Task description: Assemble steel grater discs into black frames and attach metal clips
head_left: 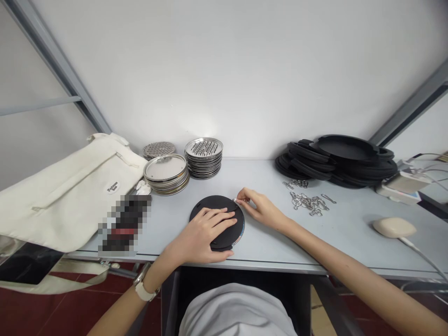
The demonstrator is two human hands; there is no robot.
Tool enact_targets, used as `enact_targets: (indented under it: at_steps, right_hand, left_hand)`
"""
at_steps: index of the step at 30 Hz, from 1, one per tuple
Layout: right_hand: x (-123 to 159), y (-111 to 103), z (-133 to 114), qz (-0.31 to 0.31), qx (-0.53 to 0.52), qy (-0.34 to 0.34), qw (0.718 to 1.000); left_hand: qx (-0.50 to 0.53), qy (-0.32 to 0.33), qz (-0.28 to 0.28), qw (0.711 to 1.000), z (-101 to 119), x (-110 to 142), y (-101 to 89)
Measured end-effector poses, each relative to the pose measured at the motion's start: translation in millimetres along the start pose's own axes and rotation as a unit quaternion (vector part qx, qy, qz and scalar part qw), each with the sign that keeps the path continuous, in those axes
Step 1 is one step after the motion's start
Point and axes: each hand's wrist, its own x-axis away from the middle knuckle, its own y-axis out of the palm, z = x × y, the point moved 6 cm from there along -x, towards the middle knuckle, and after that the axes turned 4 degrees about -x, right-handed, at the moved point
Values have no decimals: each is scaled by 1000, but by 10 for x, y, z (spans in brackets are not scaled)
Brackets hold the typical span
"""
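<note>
A round black disc [217, 238] with a thin shiny rim along its right side lies on the table near the front edge. My left hand [206, 228] rests flat on top of it, fingers stretched and a little apart, thumb by the near edge. At the disc's upper right edge, my right hand [252, 204] pinches a small silver metal piece [235, 200]. Fingers hide most of that piece, so its full shape does not show. Similar loose metal clips [308, 202] lie in a small heap to the right.
Behind the disc stand stacked metal plates [166, 170] and stacked spiked grater plates [204, 158]. Black round rings or trays [336, 158] are piled at the back right. A white bag [80, 186] lies left, a cream mouse-shaped object [394, 227] with a cable right.
</note>
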Motion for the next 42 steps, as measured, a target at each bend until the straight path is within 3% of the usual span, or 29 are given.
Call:
enact_targets:
  at_steps: [42]
  right_hand:
    - [21,36,26,-40,-30,11,999]
  left_hand:
    - [7,-6,-14,1000,-7,5,4]
